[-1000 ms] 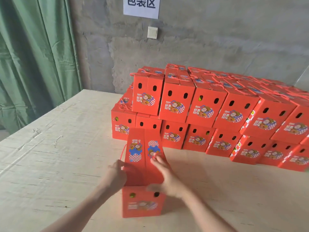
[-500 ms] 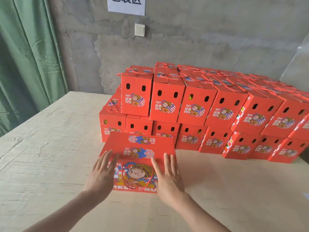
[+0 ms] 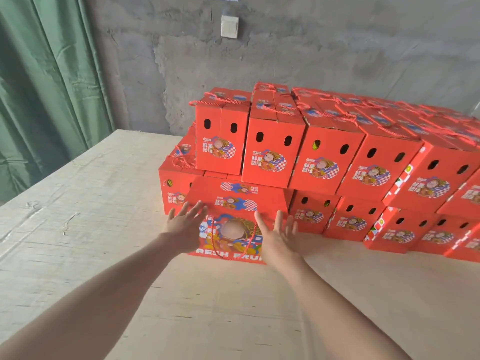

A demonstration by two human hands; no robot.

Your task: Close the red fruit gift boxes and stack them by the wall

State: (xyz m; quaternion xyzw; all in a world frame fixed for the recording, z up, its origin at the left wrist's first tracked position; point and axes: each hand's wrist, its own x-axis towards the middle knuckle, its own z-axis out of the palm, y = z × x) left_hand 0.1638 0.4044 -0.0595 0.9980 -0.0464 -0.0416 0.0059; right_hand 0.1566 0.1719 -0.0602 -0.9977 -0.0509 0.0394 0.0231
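Left hand (image 3: 185,227) and right hand (image 3: 279,237), fingers spread, flank the box (image 3: 233,201), hiding its sides (contact unclear).

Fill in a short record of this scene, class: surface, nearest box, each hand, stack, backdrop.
Surface: pale wooden table
Nearest box: red gift box, top flaps down, rope handle hanging down its front, just in front of the stack
Left hand: left hand open, fingers straight, at the box's left edge
Right hand: right hand open, fingers straight, at the box's right side
Stack: stacked red boxes in two layers by the concrete wall
Backdrop: green curtain at left, white switch on the wall
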